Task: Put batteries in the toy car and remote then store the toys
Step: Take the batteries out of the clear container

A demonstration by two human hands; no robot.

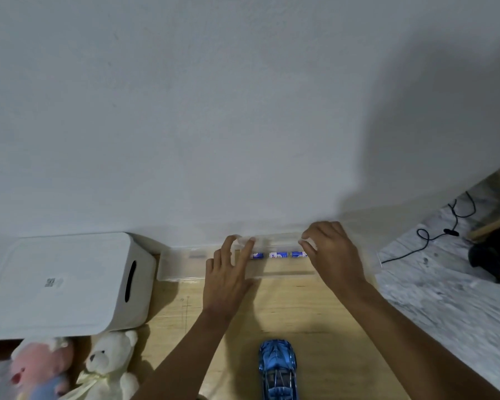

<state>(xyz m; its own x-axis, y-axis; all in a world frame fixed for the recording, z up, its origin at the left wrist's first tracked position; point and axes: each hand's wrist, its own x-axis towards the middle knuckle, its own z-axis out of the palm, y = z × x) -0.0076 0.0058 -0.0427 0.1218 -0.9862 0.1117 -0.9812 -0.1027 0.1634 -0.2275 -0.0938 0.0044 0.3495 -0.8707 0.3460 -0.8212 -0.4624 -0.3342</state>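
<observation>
At the near edge of the wooden table (315, 307), the blue toy car (277, 369) is sitting with its nose pointing away from the person, untouched. Toward the near left corner a white teddy bear (110, 368) is lying beside a pink plush toy (39, 363), both partly off the wood. Beyond them a white lidded storage box (64, 284) is standing along the left edge.

Both bare arms are reaching across the table to its far edge, against the wall (214, 111). There the left hand (228, 275) and the right hand (334, 252) are gripping the two ends of a clear plastic lid (274, 241), fingers curled and clamped on it, holding it just above a long clear plastic case (182, 264). Under the lid, between the hands, three blue batteries (277, 254) are lying in a row inside the case. Whether the lid is touching the case cannot be told.
</observation>
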